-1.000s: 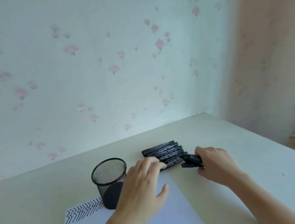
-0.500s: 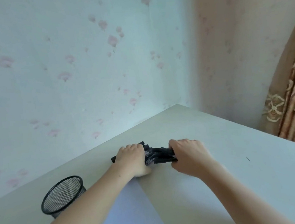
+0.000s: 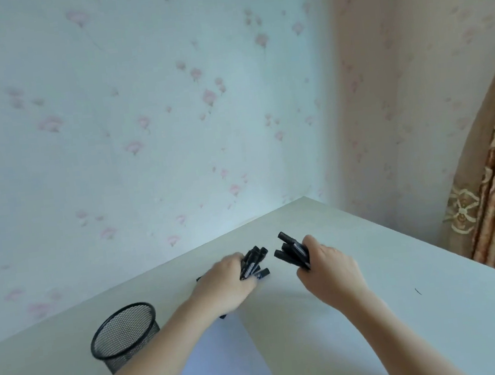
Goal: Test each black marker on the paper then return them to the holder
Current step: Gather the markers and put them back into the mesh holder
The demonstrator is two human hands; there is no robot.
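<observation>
While fists grip slim black markers [image 3: 253, 263], round mesh holder [image 3: 124, 335] nearby

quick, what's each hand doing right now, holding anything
Left hand: closed on a bunch of black markers.
Right hand: closed on a second bunch of markers.

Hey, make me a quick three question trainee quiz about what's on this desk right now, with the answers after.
1. True or false: the mesh holder already contains markers.
2. Which hand grips a bunch of markers: A left hand only, B right hand only, C both?
3. What lies under the left forearm?

Key: 1 false, it looks empty. 2 C, the left bunch and the right bunch. 3 the white paper.
</observation>
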